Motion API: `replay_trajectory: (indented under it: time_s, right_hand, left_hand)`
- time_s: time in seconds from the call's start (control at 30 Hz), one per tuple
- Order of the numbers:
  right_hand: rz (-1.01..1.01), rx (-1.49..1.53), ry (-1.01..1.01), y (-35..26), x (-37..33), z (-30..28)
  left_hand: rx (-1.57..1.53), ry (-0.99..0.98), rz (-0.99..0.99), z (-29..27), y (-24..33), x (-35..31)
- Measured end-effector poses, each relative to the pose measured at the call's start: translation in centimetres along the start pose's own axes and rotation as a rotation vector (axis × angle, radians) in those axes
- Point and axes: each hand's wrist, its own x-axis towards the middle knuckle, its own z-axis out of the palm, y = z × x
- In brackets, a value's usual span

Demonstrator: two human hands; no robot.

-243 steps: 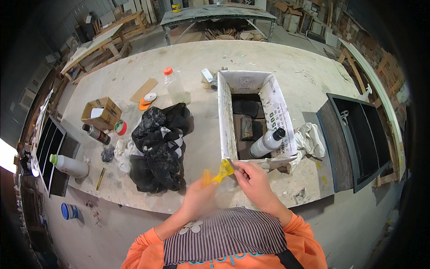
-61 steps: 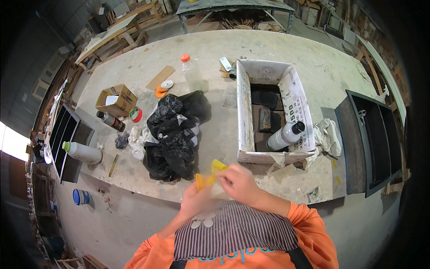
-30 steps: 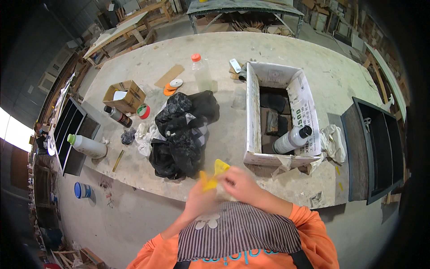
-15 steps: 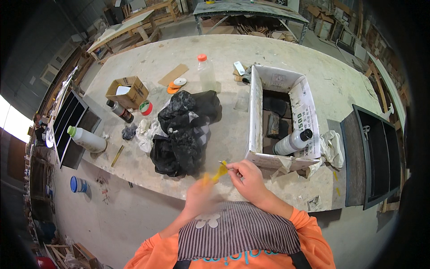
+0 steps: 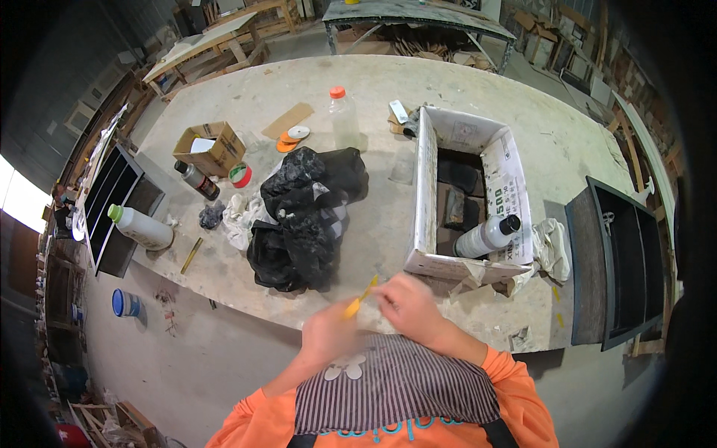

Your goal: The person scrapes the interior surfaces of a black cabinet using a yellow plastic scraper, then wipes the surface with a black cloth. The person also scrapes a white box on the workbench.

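Above the near edge of the worktable, my left hand [image 5: 328, 328] is closed on a thin yellow strip [image 5: 362, 299] that points up and away; the strip's exact kind is unclear. Just to its right, my right hand [image 5: 411, 305] has its fingers curled in a pinch close to the strip; whatever they hold is too small and blurred to name. Beyond my hands lies a crumpled black cloth [image 5: 302, 224]. To the right stands an open white cardboard box [image 5: 511, 175] with dark blocks and a grey bottle [image 5: 487, 237] in it.
A green-capped white bottle [image 5: 142, 228], a spray can [image 5: 197, 181], a small carton [image 5: 213, 149] and an orange-capped clear bottle [image 5: 343, 119] stand on the concrete-coloured table [image 5: 373, 75]. Dark shelf units flank it at left [image 5: 112, 198] and right [image 5: 627, 254].
The yellow strip has straightened, leaning more upright from my left hand. My right hand has turned slightly, and a thin pale tip earlier seen at its fingers no longer shows.
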Motion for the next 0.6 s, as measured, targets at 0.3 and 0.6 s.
replay_trajectory:
  time_s: [0.3,0.6]
  right_hand:
    - [-0.010,0.021,-0.002,0.4,-0.2,0.3]
    - [0.497,0.259,0.079,0.0,-0.2,-1.0]
  left_hand:
    - [0.089,0.008,0.085,0.0,-0.3,-0.3]
    - [-0.015,0.110,0.105,0.1,-0.9,-0.1]
